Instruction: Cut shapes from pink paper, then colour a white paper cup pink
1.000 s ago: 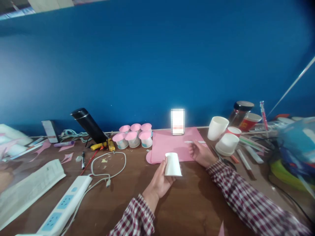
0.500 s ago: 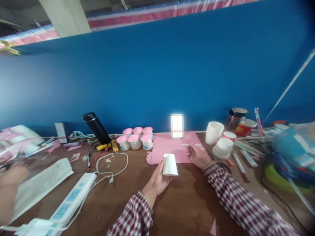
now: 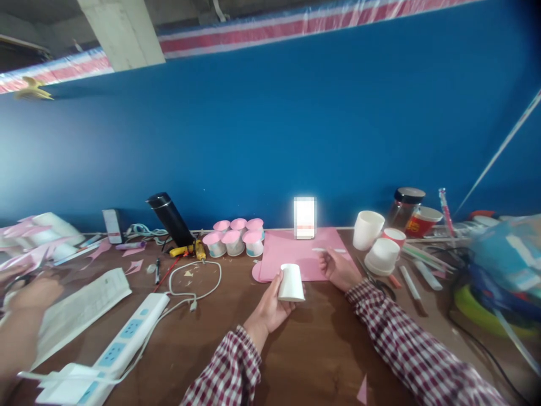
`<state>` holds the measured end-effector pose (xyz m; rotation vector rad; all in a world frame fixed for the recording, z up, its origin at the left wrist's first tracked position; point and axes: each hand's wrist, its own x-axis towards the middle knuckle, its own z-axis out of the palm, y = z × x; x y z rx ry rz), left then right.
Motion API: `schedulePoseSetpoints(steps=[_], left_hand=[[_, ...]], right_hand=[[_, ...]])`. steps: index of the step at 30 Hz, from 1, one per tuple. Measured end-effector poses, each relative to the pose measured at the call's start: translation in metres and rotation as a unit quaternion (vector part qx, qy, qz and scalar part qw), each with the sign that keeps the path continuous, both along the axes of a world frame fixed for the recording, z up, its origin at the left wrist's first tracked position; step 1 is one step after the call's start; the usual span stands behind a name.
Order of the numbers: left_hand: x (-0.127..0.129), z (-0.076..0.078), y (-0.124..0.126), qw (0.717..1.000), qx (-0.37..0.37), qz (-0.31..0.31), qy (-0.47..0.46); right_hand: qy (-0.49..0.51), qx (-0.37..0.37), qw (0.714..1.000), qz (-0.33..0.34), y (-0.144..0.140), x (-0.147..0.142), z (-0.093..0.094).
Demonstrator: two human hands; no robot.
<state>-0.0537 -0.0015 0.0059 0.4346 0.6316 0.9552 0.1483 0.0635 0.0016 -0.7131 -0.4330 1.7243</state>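
My left hand [image 3: 273, 307] is closed around a white paper cup [image 3: 291, 283], held tilted above the brown table. In my right hand [image 3: 336, 270] a thin white stick-like pen [image 3: 327, 250] is pinched between thumb and fingers, over pink paper sheets [image 3: 274, 248]. A phone with a bright, blurred-out screen [image 3: 305, 219] stands upright at the back of the pink sheets. To the left of the sheets are several small cups with pink tops [image 3: 233, 241], set in two rows.
White cups [image 3: 368, 230], a dark-lidded jar [image 3: 406, 208] and scissors [image 3: 382, 288] lie to the right. A power strip [image 3: 122, 341], white cable [image 3: 220, 276] and black bottle [image 3: 169, 219] are on the left. Another person's hand [image 3: 36, 293] works with scissors at far left.
The view has turned slightly left, so the surroundings shift a little rightward. Both my hands keep the same hold on the cup and pen. The other person's hand at far left has moved slightly.
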Motion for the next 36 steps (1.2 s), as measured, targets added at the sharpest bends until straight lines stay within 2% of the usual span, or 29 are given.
schedulePoseSetpoints(steps=[10, 21, 32, 36], left_hand=[[0.000, 0.000, 0.001, 1.000, -0.004, -0.011, -0.015], [0.001, -0.001, -0.001, 1.000, 0.006, -0.010, 0.009], [0.001, 0.002, -0.012, 0.990, 0.133, 0.006, 0.048], [0.003, 0.005, -0.014, 0.985, 0.154, -0.023, 0.079]], right_hand=[[-0.001, -0.010, 1.000, -0.007, 0.001, 0.001, -0.002], [0.000, 0.003, 1.000, 0.005, 0.002, 0.000, -0.002], [0.005, 0.000, 1.000, 0.000, 0.002, 0.001, -0.003], [0.005, 0.001, 1.000, 0.002, 0.002, 0.002, -0.004]])
